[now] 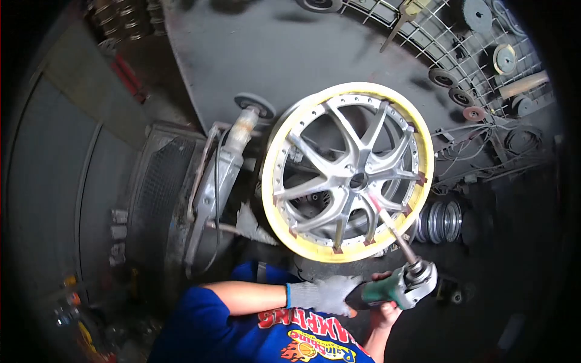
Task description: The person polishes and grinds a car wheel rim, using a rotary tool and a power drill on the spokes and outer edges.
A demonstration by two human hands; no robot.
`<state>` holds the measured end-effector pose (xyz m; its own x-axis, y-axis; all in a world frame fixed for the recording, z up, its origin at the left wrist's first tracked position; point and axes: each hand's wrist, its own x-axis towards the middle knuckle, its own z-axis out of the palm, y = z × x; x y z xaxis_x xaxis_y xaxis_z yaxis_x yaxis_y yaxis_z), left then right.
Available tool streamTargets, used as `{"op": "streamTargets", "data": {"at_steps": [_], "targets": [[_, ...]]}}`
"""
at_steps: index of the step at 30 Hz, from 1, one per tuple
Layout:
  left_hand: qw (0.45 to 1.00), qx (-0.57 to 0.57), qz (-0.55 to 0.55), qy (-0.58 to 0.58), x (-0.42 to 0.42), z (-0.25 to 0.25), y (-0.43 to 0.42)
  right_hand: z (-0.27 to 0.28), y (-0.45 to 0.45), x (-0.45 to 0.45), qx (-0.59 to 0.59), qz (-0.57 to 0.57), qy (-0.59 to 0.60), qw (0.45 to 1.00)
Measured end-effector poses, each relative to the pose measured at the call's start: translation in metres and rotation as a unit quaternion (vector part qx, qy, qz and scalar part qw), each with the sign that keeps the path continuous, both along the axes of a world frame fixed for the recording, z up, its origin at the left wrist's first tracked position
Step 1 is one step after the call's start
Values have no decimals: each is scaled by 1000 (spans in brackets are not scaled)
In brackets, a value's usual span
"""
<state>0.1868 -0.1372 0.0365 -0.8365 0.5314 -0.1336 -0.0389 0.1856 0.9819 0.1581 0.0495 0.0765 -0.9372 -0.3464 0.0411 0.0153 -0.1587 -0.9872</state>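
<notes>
An alloy wheel rim point(361, 158) with silver spokes faces me, its outer lip covered in yellow tape with dark patches along the inner edge. My left hand point(330, 294), in a grey glove, wraps around the rear body of a green angle grinder point(382, 288). Closer to the tool's metal head, my bare right hand point(385, 312) grips it, partly hidden behind the body. A long spindle point(396, 235) runs from the head up to the rim, and its reddish, blurred tip lies at a lower spoke near the hub. Contact there is hard to make out.
Left of the rim stands a grinding machine point(221, 175) with a disc wheel point(255, 104) at its top. A wire rack point(436, 45) holding several abrasive discs is at the upper right, with cables below. Another rim point(440, 221) lies behind on the right.
</notes>
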Motion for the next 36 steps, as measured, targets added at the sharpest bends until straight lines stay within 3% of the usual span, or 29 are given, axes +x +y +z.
{"op": "streamTargets", "data": {"at_steps": [3, 4, 7, 10, 16, 28, 30, 31, 34, 36], "targets": [[994, 112, -8, -9, 1, -26, -22, 3, -41, 20, 52, -51, -24, 997], [983, 164, 26, 80, 0, -26, -33, 6, -58, 25, 69, -69, -16, 995], [984, 178, -6, 30, -5, -14, -63, 9, -88, 33, 68, -113, -39, 990], [988, 116, -100, -28, -2, -21, -71, -1, -85, 45, 91, -139, -35, 986], [984, 111, -141, -15, -6, -21, -74, 3, -84, 54, 87, -173, -50, 980], [982, 106, -156, 24, 0, -16, -81, 8, -98, 51, 68, -203, -26, 976], [991, 105, -69, 45, 3, -16, -78, 8, -93, 42, 48, -173, -39, 983], [984, -39, -170, 29, -4, -10, -74, 5, -95, 39, 49, -197, -46, 978], [993, 58, -28, 104, -7, -13, -60, 13, -82, 26, 65, -164, -72, 982], [992, -7, 26, 123, -13, 0, -61, 11, -73, 11, 27, -134, -81, 987]]}}
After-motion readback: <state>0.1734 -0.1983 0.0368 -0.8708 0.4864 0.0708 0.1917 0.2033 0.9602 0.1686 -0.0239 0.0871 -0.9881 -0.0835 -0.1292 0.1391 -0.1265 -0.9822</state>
